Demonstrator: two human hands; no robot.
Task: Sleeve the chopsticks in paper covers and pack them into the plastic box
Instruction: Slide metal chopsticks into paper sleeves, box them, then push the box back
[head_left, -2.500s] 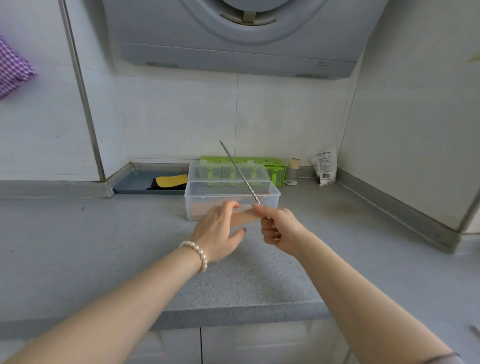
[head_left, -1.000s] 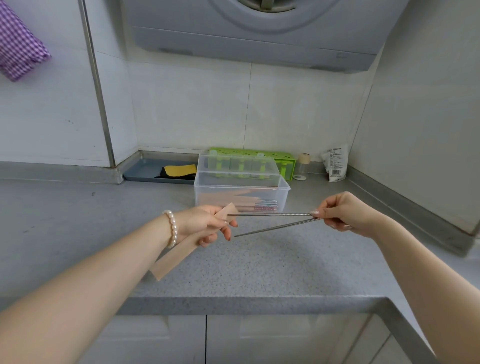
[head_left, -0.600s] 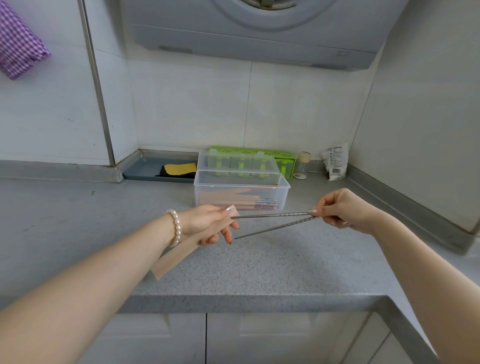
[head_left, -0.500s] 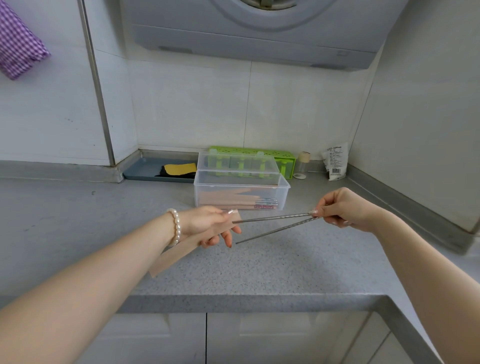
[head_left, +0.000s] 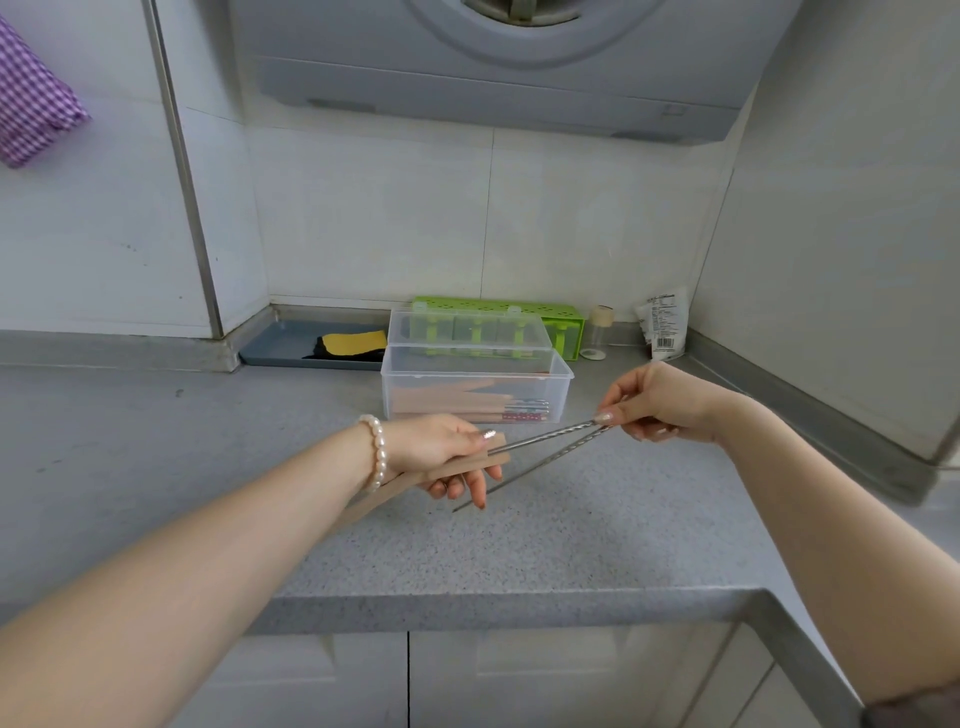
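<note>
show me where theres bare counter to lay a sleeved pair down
Bare counter lies left of the plastic box, and more runs from under the hands to the front edge. The back corner is crowded: blue tray, green holder, small jar, packet.

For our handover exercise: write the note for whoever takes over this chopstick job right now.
Left hand: holds the paper cover at its mouth.
Right hand: pinches two metal chopsticks at their far ends.
The upper chopstick's tip is at the cover's mouth; the lower one points below it, outside.
Plastic box: open on the counter, sleeved pairs already inside.
Left: bring the tips together, slide both in, pack into the box.
</note>
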